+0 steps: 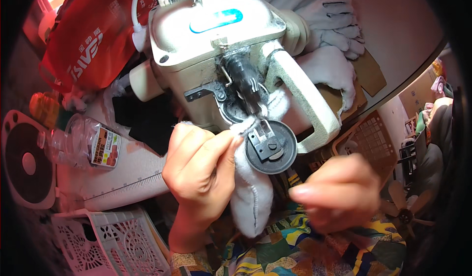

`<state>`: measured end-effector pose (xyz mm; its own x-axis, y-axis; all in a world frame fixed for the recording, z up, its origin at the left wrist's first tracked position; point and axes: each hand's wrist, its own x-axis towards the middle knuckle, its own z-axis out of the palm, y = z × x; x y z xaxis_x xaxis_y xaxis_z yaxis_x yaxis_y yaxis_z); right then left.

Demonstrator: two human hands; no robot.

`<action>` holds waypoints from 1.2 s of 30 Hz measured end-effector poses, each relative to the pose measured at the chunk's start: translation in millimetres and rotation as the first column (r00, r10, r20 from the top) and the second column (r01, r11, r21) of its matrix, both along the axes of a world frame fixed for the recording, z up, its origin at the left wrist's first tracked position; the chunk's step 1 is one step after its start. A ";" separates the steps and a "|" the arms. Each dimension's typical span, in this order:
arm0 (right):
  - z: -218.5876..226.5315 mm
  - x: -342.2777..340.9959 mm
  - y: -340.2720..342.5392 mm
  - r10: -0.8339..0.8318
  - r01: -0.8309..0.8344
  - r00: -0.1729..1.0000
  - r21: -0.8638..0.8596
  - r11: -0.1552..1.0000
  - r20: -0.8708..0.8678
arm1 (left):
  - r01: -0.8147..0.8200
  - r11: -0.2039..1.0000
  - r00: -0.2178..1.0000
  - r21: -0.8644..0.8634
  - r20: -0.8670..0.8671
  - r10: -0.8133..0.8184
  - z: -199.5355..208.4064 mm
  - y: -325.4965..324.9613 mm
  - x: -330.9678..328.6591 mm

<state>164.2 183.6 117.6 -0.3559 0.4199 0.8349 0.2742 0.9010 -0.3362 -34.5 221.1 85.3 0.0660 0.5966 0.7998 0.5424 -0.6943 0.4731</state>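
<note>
A cream sewing machine point(182, 50) stands in front of me, with a flat black toothed disc point(287, 153) at its sewing head. White fleecy fabric point(253, 202) with a stitched seam hangs down behind and below the disc; its shape resembles part of a glove. My left hand point(201, 163) pinches the upper edge of this fabric, just left of the disc and close to the needle area. To the right of the disc and apart from it, my right hand point(341, 192) is curled and smeared by motion. Whether its fingers hold anything is hidden by the blur.
White fleece gloves point(334, 20) are piled behind the machine on cardboard point(371, 72). At the left are a red bag point(93, 35), a clear plastic jar point(88, 138), a round black fan-like disc point(29, 163) and a white plastic basket point(118, 222). A small fan point(405, 214) stands low right.
</note>
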 end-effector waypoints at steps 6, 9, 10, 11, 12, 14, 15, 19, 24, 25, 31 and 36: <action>-36.5 -24.9 -21.3 -0.215 0.252 0.941 -0.117 0.961 0.262 | 0.053 0.998 0.997 -0.040 -0.056 -0.056 11.2 4.1 8.4; -54.4 -34.1 -11.0 -0.270 0.288 0.944 -0.078 0.954 0.192 | 0.048 0.998 0.998 -0.038 -0.038 -0.050 11.5 3.4 9.3; -62.3 -36.8 -5.5 -0.265 0.280 0.949 -0.071 0.957 0.168 | 0.040 0.998 0.998 -0.046 -0.040 -0.041 11.0 2.3 8.2; -72.4 -37.3 -5.5 -0.240 0.266 0.954 -0.134 0.955 0.181 | 0.032 0.998 0.999 -0.053 -0.041 -0.034 10.5 1.0 6.7; -82.2 -37.7 -5.6 -0.221 0.259 0.956 -0.194 0.946 0.193 | 0.030 0.998 0.999 -0.057 -0.038 -0.032 10.5 0.1 6.0; -95.6 -31.5 1.0 -0.217 0.289 0.938 -0.266 0.919 0.270 | 0.031 0.998 0.999 -0.048 -0.031 -0.032 10.2 -1.5 7.2; -103.5 -27.0 4.1 -0.173 0.269 0.938 -0.317 0.909 0.299 | 0.027 0.999 0.999 -0.044 -0.027 -0.028 9.8 -2.7 7.0; -118.3 -17.9 5.4 -0.172 0.214 0.973 -0.318 0.924 0.156 | 0.036 0.997 0.999 -0.073 0.033 -0.034 9.7 -6.6 8.4; -111.9 -1.4 7.9 -0.256 0.199 0.967 -0.574 0.794 -0.018 | -0.023 0.997 0.997 -0.076 0.073 0.029 5.3 -9.0 10.6; -111.5 4.4 10.4 -0.288 0.240 0.958 -0.549 0.801 -0.003 | -0.022 0.995 0.996 -0.096 0.085 0.030 4.6 -9.7 11.8; -114.4 30.3 21.7 -0.571 0.592 0.794 -0.051 0.805 0.210 | 0.067 0.978 0.966 -0.197 0.259 -0.014 -1.1 -10.2 21.0; -78.4 34.1 20.2 -0.597 0.601 0.798 0.033 0.799 -0.079 | 0.228 0.940 0.872 -0.252 0.482 -0.083 -15.7 -14.7 9.8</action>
